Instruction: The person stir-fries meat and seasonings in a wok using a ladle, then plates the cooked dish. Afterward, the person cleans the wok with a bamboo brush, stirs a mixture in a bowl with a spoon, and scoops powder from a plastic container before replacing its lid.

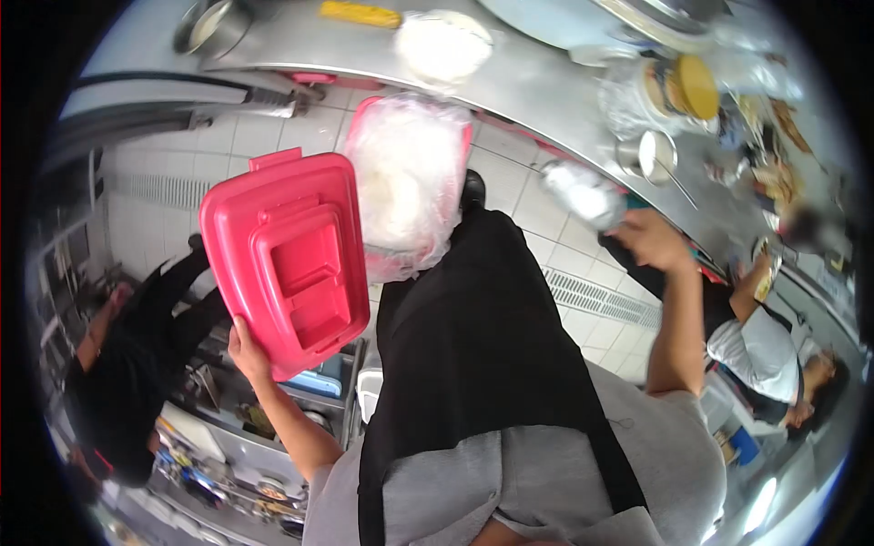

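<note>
My left hand (246,353) grips the lower edge of a red plastic lid (218,246), which is held up at the left. Partly behind that lid stands a red tub (366,111) lined with a clear plastic bag (423,136), and something whitish shows inside the plastic. On the right, beside the counter edge, my right hand (654,239) is closed around the end of a clear plastic bag (583,193) with whitish content. This bag is a little blurred, and what it contains cannot be made out.
A steel counter (319,45) runs along the top, holding a white bowl (443,47), a yellow-lidded jar (687,86) and a small pot (648,155). One person (127,364) is at the left, another (765,346) at the right. Floor drains (601,296) cross the tiles.
</note>
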A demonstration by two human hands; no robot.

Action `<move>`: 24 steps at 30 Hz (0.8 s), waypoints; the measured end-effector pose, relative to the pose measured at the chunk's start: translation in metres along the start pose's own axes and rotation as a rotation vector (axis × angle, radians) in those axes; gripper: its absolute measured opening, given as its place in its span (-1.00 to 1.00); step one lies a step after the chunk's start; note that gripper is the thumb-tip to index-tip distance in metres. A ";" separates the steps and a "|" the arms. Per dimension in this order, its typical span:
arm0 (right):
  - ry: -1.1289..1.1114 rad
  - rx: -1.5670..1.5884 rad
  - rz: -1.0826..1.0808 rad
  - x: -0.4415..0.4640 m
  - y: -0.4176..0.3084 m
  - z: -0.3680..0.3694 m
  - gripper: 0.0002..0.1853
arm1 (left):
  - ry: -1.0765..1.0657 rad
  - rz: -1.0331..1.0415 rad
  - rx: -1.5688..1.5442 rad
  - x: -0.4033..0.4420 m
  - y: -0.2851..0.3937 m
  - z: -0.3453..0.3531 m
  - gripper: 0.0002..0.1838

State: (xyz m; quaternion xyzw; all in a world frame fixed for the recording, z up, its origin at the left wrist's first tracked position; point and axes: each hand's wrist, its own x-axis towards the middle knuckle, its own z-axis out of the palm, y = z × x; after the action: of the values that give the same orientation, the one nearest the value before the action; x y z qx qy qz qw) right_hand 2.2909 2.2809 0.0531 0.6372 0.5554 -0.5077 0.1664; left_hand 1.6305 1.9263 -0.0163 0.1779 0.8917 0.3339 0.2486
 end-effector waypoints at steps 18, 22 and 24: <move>0.035 0.804 -0.159 0.225 -0.090 0.316 -0.06 | -0.500 -0.263 -0.200 0.111 -0.049 0.230 -0.34; 0.193 0.637 -0.051 0.264 -0.056 0.324 0.00 | -0.498 -0.108 -0.106 0.136 -0.068 0.311 -0.35; 0.392 0.373 -0.103 0.278 -0.058 0.325 0.00 | -0.411 0.090 -0.170 0.134 -0.065 0.332 -0.33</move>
State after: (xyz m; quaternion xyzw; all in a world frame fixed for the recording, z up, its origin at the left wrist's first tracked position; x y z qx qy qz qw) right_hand 2.0532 2.1969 -0.2972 0.7140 0.5054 -0.4760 -0.0905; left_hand 1.6986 2.1127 -0.3211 0.2602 0.7821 0.3754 0.4240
